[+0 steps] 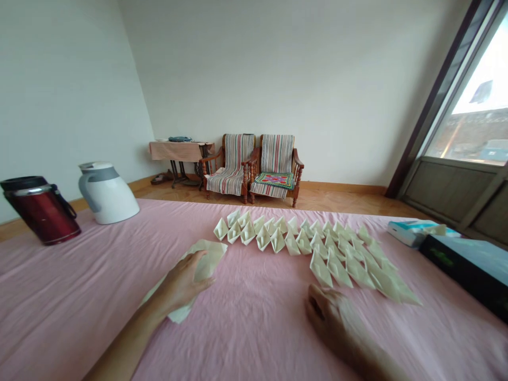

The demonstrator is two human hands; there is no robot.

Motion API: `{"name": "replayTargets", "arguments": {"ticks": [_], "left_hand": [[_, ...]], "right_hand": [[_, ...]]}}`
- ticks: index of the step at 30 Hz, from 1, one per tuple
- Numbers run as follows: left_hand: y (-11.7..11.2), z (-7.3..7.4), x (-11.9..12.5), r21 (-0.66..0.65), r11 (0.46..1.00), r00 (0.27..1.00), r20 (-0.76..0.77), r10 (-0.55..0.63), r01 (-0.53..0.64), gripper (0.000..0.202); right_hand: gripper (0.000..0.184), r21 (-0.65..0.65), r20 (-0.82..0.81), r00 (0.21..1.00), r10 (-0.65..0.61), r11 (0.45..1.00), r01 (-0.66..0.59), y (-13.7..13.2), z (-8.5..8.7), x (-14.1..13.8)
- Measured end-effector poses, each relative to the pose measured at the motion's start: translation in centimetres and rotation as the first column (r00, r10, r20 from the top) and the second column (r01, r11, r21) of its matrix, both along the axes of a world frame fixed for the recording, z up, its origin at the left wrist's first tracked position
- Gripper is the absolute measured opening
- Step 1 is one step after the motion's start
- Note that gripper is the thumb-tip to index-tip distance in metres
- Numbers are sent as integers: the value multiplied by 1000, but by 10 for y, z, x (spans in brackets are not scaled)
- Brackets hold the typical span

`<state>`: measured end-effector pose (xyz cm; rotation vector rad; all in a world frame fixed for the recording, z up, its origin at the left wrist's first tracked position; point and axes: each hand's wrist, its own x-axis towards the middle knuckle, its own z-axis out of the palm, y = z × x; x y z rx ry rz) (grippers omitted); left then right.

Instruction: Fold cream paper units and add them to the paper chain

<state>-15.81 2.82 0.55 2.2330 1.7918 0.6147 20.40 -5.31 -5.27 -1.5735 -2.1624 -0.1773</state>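
My left hand (183,283) lies flat with fingers spread on a pale paper napkin (210,254) that rests on the pink tablecloth (254,328). My right hand (331,317) rests on the cloth with its fingers curled under, holding nothing that I can see, just in front of the nearest folded napkin (320,269). Several folded napkin boats (301,238) stand in rows across the middle of the table, running from centre to right.
A red thermos jug (42,209) and a white kettle (107,193) stand at the table's far left. A tissue box (416,232) and a dark box (472,264) sit at the right edge. Two striped armchairs (254,166) and a small table (180,151) stand against the far wall.
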Motion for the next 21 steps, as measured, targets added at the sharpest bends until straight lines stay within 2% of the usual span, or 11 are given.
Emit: {"name": "replayTargets", "arguments": {"ticks": [10, 16, 21], "left_hand": [[4, -2, -2, -61, 998, 1000, -13, 24, -25, 59], [3, 7, -1, -103, 995, 1000, -8, -7, 6, 33], [-1, 13, 3, -116, 993, 1000, -6, 6, -6, 37]], "right_hand": [[22, 4, -19, 1000, -2, 1000, 2, -1, 5, -1], [22, 7, -36, 999, -13, 1000, 13, -3, 7, -2], [21, 3, -40, 999, -12, 1000, 12, -4, 9, -3]]}}
